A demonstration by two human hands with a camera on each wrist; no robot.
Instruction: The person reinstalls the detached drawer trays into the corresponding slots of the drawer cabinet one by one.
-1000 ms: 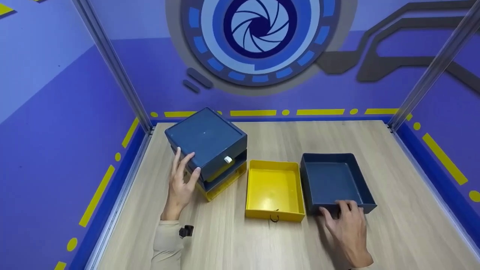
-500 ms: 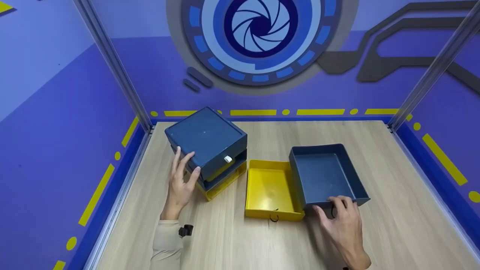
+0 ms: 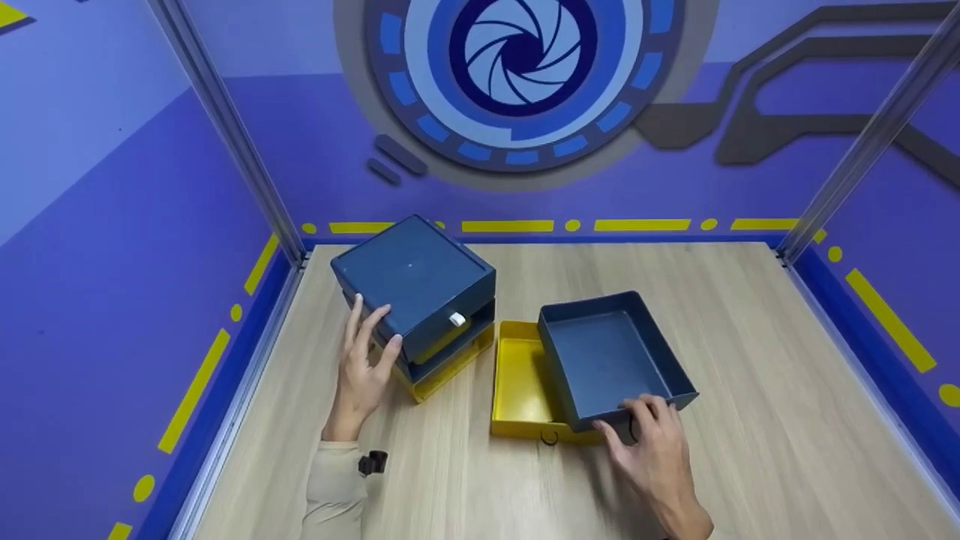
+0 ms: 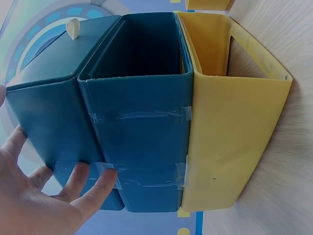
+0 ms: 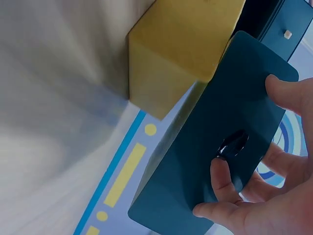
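A three-tier drawer unit [image 3: 412, 274] stands at an angle on the left, two dark blue tiers over a yellow one. Its top drawer, with a white tab [image 4: 72, 29], is in; the lower two bays are hollow. My left hand [image 3: 364, 382] lies with spread fingers against its side and top edge. The right hand [image 3: 660, 454] grips a dark blue drawer [image 3: 607, 356] by its front wall, thumb outside, fingers over the rim. Beside the fingers hangs a black loop handle [image 5: 232, 144]. This drawer is raised and overlaps the right part of a yellow drawer [image 3: 519, 379].
The yellow drawer sits on the wooden table [image 3: 450, 480], its own black loop [image 3: 550, 438] facing the front. Painted purple panels [image 3: 525, 202] and metal posts [image 3: 232, 135] enclose the back and sides. Clear tape [image 4: 146, 115] runs across the unit's side.
My right hand has carried the blue drawer up and left, from the table beside the yellow drawer to partly over it. The left hand and the unit have stayed put.
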